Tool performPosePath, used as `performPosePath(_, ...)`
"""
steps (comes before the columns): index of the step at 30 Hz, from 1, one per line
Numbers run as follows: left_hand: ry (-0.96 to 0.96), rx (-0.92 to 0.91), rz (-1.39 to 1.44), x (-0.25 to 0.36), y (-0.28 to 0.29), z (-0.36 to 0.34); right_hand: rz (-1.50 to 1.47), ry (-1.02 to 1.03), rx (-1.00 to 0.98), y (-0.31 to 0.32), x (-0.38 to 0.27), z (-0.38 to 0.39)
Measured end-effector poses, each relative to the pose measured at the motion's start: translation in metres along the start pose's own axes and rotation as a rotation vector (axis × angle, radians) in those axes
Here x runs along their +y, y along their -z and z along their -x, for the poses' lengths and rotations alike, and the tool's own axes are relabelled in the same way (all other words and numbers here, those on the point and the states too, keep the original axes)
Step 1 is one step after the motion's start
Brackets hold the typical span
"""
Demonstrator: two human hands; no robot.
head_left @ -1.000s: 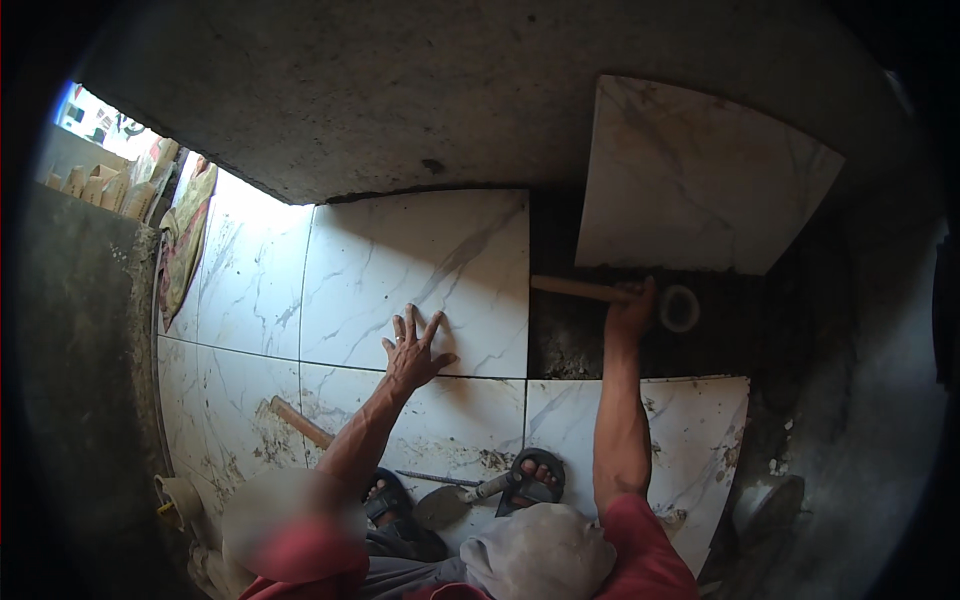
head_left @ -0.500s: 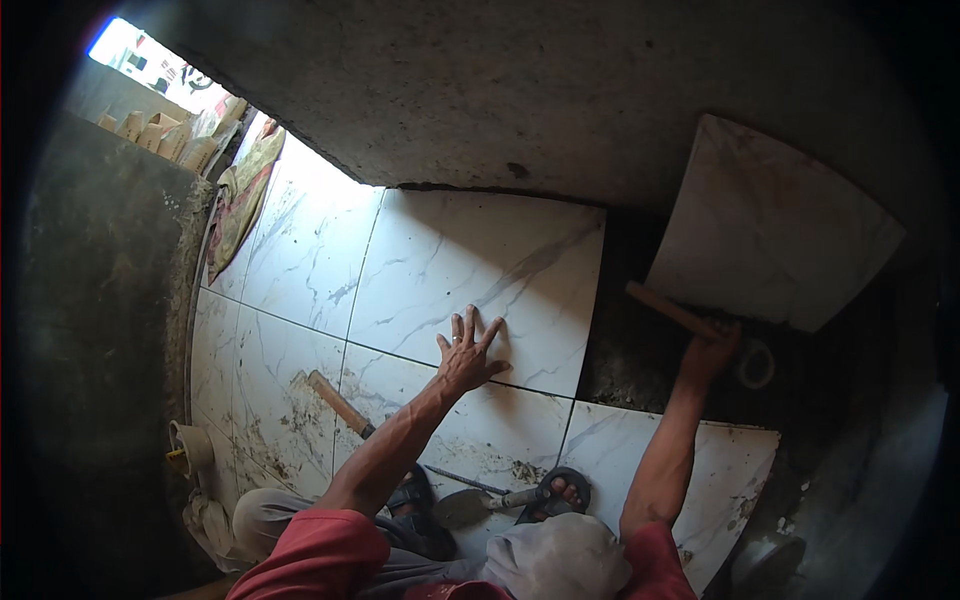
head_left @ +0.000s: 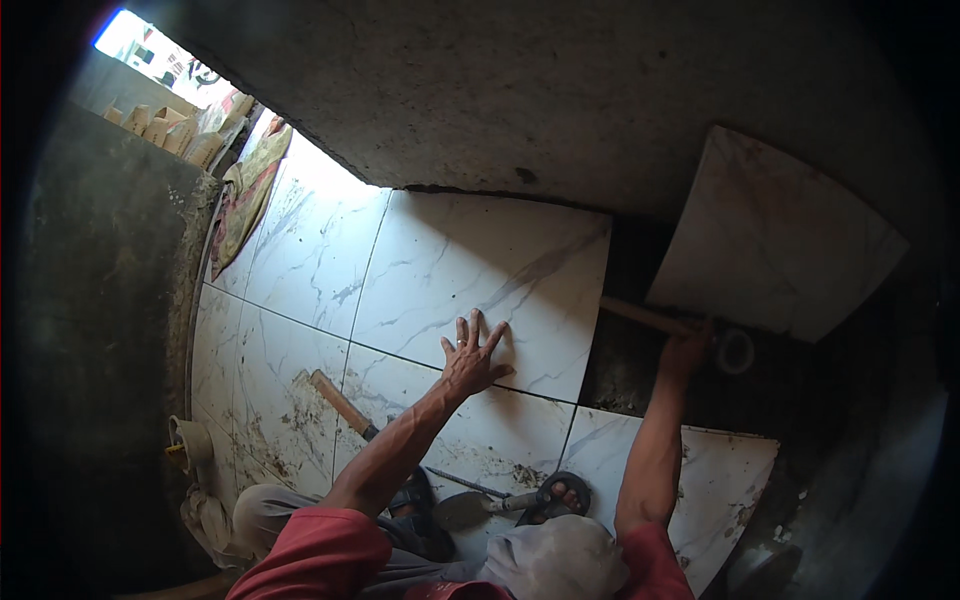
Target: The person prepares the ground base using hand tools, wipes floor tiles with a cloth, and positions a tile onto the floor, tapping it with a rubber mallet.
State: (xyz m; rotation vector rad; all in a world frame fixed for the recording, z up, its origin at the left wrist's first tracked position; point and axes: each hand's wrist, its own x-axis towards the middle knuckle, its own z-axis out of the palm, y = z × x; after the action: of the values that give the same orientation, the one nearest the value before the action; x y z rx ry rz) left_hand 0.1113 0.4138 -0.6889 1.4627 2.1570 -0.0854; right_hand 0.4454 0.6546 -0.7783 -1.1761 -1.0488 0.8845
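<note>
My left hand (head_left: 470, 362) lies flat with fingers spread on a large white grey-veined floor tile (head_left: 420, 290). In my right hand (head_left: 687, 352) is a mallet with a wooden handle (head_left: 640, 315), gripped close to its round, pale-rimmed head (head_left: 735, 351). The handle's free end points left and meets the tile's right edge; whether it touches is hard to tell. Dark, rough ground (head_left: 625, 370) shows beside that edge under my right hand. Another tile (head_left: 780, 235) leans at the wall beyond my right hand.
A wooden-handled tool (head_left: 342, 402) and a trowel (head_left: 465, 510) lie by my sandalled feet. A patterned cloth (head_left: 250, 200) is at the far left, a pale bucket-like container (head_left: 190, 440) near left. A concrete wall (head_left: 480, 110) bounds the far side.
My right hand has moved left with the mallet, bringing the handle's end from the gap to the tile's right edge. My left hand stays pressed on the tile.
</note>
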Motion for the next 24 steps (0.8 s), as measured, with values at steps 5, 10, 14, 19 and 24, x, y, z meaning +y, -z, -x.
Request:
performPosePath(5,0.036,-0.003,-0.04,-0.019,-0.006,0.005,0.526,0.158,-0.103,-0.022,-0.086,0.01)
performPosePath(10,0.019,-0.01,-0.015,-0.009,-0.006,0.005,0.862,0.387,-0.076,-0.032,-0.053,0.025)
performPosePath(14,0.047,-0.02,-0.03,-0.017,-0.003,0.008,0.614,0.182,-0.218,-0.026,-0.07,0.025)
performPosePath(19,0.014,-0.001,-0.013,-0.008,-0.007,0.003,0.647,0.186,-0.026,-0.014,-0.036,0.023)
performPosePath(24,0.02,-0.01,-0.03,-0.008,0.0,0.002,-0.007,-0.089,-0.02,0.001,-0.026,0.007)
